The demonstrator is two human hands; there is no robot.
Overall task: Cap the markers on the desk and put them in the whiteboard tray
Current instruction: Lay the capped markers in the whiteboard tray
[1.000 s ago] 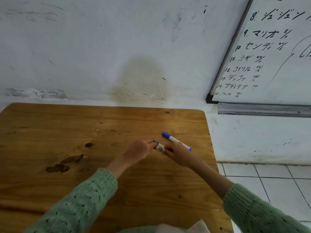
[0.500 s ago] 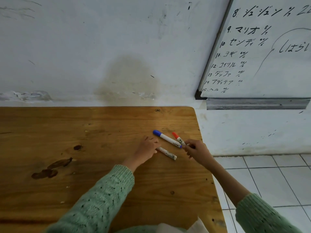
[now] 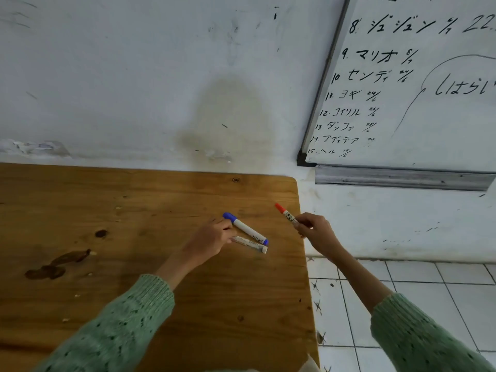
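My right hand [image 3: 314,232] holds a capped red marker [image 3: 285,214] above the desk's right edge, its red cap pointing up and left. A blue-capped marker [image 3: 245,228] lies on the wooden desk [image 3: 134,210]. Beside it lies a plain white marker [image 3: 249,244], and my left hand [image 3: 212,238] grips that marker's left end, so its tip and cap are hidden. The grey whiteboard tray [image 3: 402,178] runs under the whiteboard at the upper right, beyond the desk.
The whiteboard [image 3: 416,84] with black writing hangs on the stained white wall. A white tiled floor [image 3: 402,291] lies to the right of the desk. Dark stains [image 3: 57,264] mark the desk's left part.
My right hand has lifted the red marker off the desk and carried it to the right, past the desk edge. My left hand has stayed on the white marker.
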